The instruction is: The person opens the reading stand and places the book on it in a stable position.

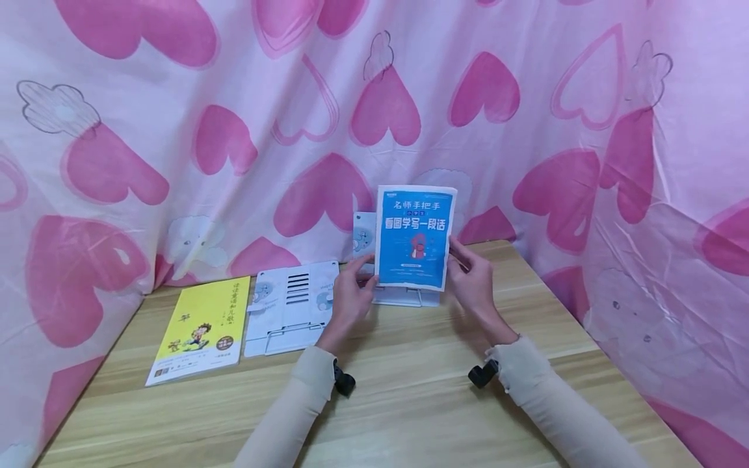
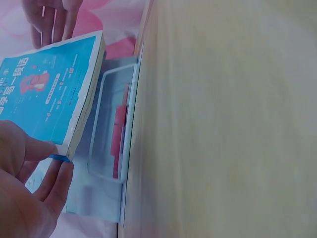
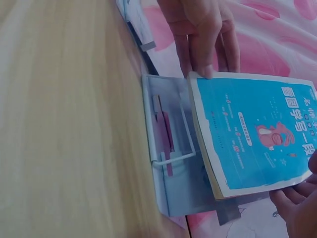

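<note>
A blue-covered book [image 1: 414, 237] with white borders is held up between both hands, its front cover facing me. My left hand [image 1: 354, 292] pinches its lower left corner, thumb on the cover and fingers behind, as the left wrist view shows. At the opposite edge my right hand [image 1: 473, 283] grips the side, fingers reaching behind the book [image 3: 257, 134]. Close behind it stands a pale book stand [image 1: 363, 237] with an elephant print, mostly hidden by the cover. The stand's wire holder [image 2: 92, 148] and base show just below the book in both wrist views.
Left of my hands is a second white book stand [image 1: 310, 311] with dark slots and elephant pictures. Beside that lies a yellow book [image 1: 201, 318]. A pink heart-patterned curtain [image 1: 386, 110] hangs along the back and sides of the wooden table [image 1: 409, 403].
</note>
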`<state>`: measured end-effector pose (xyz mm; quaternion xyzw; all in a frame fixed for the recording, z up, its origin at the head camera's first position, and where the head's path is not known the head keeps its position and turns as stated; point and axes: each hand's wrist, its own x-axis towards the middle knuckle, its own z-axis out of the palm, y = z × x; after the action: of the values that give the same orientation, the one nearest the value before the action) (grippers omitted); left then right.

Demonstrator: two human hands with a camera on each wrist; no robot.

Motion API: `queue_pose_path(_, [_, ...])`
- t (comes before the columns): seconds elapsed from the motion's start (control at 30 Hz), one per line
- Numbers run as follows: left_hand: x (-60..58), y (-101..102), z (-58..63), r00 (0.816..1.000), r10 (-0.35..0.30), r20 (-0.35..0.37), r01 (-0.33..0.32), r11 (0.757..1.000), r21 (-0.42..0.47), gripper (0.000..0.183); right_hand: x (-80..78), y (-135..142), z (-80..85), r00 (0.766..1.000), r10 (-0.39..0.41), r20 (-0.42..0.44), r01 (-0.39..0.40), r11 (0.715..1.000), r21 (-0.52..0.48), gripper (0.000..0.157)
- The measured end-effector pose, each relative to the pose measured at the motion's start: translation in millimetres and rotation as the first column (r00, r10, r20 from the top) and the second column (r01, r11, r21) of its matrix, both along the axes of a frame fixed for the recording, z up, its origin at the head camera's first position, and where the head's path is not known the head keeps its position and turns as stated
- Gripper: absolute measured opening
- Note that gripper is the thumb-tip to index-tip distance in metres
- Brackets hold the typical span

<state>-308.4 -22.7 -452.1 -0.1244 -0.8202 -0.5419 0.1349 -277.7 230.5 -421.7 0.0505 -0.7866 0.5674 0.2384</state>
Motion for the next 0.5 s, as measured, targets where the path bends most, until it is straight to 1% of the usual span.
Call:
queue_pose_path(0.13, [-6.0,-6,-0.6,0.999,0.020,-0.028,-0.020,1.000,-0.012,0.054,-5.1,-5,2.6,1.000,0.018,-0.013,-0.018,1.000,0.000,0.048])
queue_pose_path(0.27, [-14.7,-10,-2.6,0.998,0.051,-0.048,-0.053,0.998,-0.029,0.054,-12.1,-11,1.3,0.998,0.047,-0.032,-0.048,0.998,-0.039,0.047])
queue_pose_path(0.43, [-22.4,-15,-5.7,0.995,0.090,-0.034,-0.092,0.995,-0.049,0.056,-20.0,-17,-6.0,0.995,0.099,-0.012,-0.099,0.992,-0.081,0.049])
queue_pose_path(0.5, [-24.3,-17,-6.4,0.995,0.094,-0.021,-0.095,0.994,-0.053,0.056,-22.2,-18,-9.6,0.993,0.117,0.002,-0.116,0.990,-0.082,0.051])
